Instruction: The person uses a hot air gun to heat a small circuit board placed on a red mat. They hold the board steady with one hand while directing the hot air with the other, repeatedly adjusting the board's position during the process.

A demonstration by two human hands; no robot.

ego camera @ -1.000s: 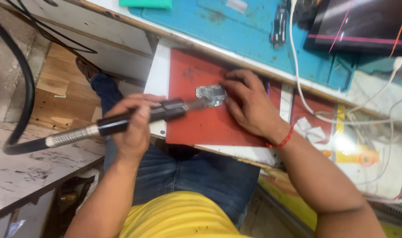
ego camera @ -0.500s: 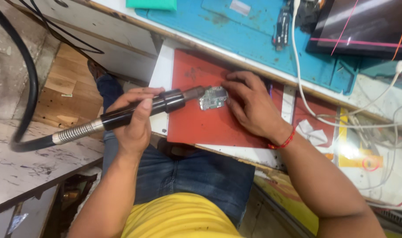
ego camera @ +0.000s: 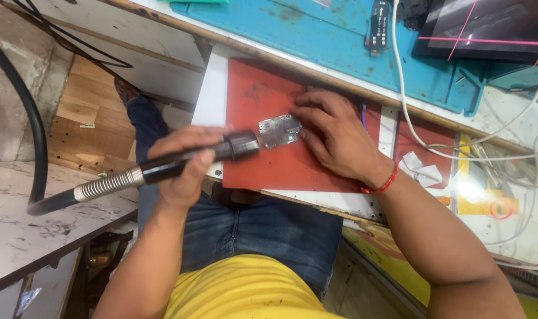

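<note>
My left hand (ego camera: 183, 165) is wrapped around the black handle of a hot-air tool (ego camera: 240, 146). Its nozzle points right and ends just left of a small bare circuit board (ego camera: 279, 130), with a narrow gap between them. The board lies flat on a red mat (ego camera: 263, 94). My right hand (ego camera: 339, 139), with a red thread at the wrist, rests on the mat, its fingertips touching the board's right edge. From the tool's handle a metal spring sleeve and a black hose (ego camera: 30, 118) run off to the left.
Behind the red mat lie a blue work mat (ego camera: 316, 35), a small black device (ego camera: 380, 20) and a dark screen (ego camera: 487, 26). White cables (ego camera: 407, 118) and crumpled paper (ego camera: 419, 168) sit on the right. A marbled bench top (ego camera: 21, 230) is at the lower left.
The tool's nozzle has drawn back to the left, off the circuit board it was over before. My right hand stays at the board's right edge.
</note>
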